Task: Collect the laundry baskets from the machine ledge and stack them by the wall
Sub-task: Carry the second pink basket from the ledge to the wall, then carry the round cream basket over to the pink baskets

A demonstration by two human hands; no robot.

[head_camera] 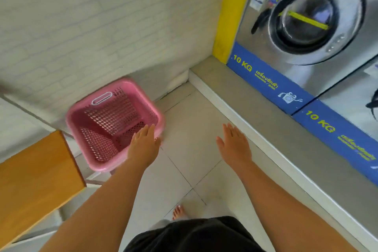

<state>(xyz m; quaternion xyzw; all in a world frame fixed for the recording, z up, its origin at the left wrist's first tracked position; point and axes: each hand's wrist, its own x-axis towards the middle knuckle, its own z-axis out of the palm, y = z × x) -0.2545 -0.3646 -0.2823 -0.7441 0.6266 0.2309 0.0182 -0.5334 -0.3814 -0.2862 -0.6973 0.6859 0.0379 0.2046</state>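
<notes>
A pink perforated laundry basket (106, 116) with a white handle slot stands on the tiled floor against the pale brick wall (92, 26); a second rim seems to show beneath it. My left hand (144, 143) hovers flat and open over the basket's near right rim, holding nothing. To the right, my right hand (234, 145) is stretched out over the floor tiles with fingers apart and nothing in it. The grey machine ledge (266, 120) runs along the right and bears no basket in the part I see.
Steel front-loading washers (313, 18) with blue "10 KG" panels stand on the ledge at the right, with a yellow column (231, 10) in the corner. A wooden tabletop (34, 176) juts in at the left, close to the basket. My bare foot (179, 211) rests on the tiles.
</notes>
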